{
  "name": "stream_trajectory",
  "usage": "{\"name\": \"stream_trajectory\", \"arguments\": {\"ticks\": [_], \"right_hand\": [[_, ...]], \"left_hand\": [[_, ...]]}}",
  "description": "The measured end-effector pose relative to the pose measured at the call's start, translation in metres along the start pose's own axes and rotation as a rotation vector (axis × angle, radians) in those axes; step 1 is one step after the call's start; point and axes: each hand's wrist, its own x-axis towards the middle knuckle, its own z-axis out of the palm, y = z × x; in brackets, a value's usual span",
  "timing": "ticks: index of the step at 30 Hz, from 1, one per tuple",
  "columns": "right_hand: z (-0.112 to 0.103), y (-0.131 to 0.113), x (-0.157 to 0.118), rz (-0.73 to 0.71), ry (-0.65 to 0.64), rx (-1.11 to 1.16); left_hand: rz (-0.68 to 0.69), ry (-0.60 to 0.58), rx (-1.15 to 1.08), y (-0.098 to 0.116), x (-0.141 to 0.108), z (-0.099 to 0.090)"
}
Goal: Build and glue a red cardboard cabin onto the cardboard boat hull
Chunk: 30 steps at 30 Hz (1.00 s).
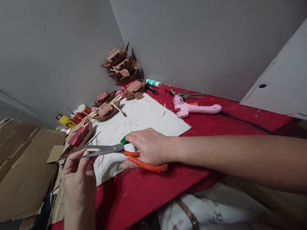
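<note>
My right hand (151, 147) is wrapped round the handles of a pair of scissors (115, 148), one handle green, the other orange. The blades are parted and point left. Between them lies a small pale wooden stick (93, 149), pinched at its lower end by the thumb and fingers of my left hand (80, 169). Both hands are raised over the near edge of a white sheet (148, 111) on the red table cover (148, 195). Just behind my left hand sits a brown model boat with a dark red cabin (78, 136).
Several brown model boats (118, 56) are stacked in the back corner. A pink glue gun (201, 109) with a black cable lies at the right. Cups (83, 110) and a yellow bottle (66, 121) stand at the left, behind cardboard pieces (28, 179).
</note>
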Motion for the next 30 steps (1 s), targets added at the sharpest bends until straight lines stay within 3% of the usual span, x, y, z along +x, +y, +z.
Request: {"name": "stream_trajectory", "arguments": {"ticks": [8,16,23,30], "right_hand": [[0.000,-0.001,-0.001,0.016,-0.005,-0.003],[0.011,0.003,0.001,-0.048,0.160,-0.036],[0.018,0.003,0.003,-0.060,0.199,-0.042],[0.017,0.002,0.006,-0.053,0.145,0.031]], "left_hand": [[-0.099,-0.029,-0.029,0.001,0.001,-0.001],[-0.278,0.047,-0.163,0.004,0.000,0.005],[-0.416,-0.127,-0.229,0.000,-0.012,0.008],[-0.479,-0.134,-0.252,0.002,-0.015,0.008]]}}
